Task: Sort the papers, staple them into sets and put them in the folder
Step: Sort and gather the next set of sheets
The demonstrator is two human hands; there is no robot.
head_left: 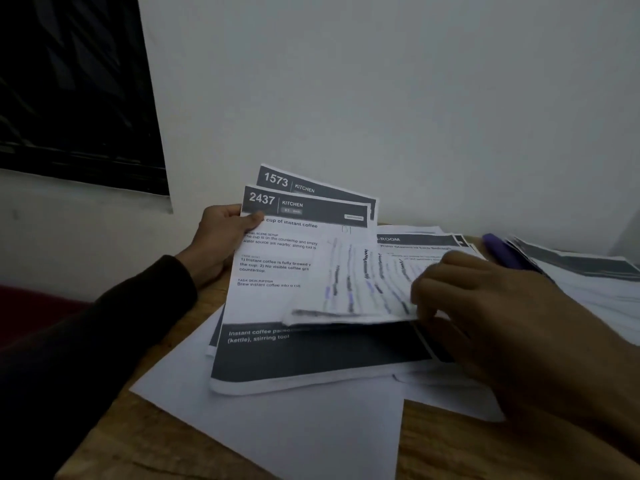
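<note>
Between the left thumb and fingers sits a fanned hold of two sheets (298,258), headed 2437 and 1573, both marked KITCHEN. The left hand (221,244) pinches them at their upper left edge, thumb on the front and fingers curled behind, so the sheets stand tilted up off the table (145,441) with their long axis running from the hand down toward the person. Just right of that grip, the right hand (485,306) has its fingers curled on the edge of a blurred, folding sheet (360,282) that lies across the front of the held pair; the blur hides whether it is being laid on or drawn off. The right hand is nearer this loose sheet, and nearer the stack (422,242) flat on the table beyond its fingertips, whose top page ends in "-ROOM". So the sort, as I judge it, turns on that heading: kitchen pages go left to the pinching hand, the rest stay right. Under both hands lies blank paper (304,427). Past the right knuckles rests a purple thing (502,251), perhaps a pen or stapler, beside another pile (588,271). No folder shows, and no set looks stapled yet.
</note>
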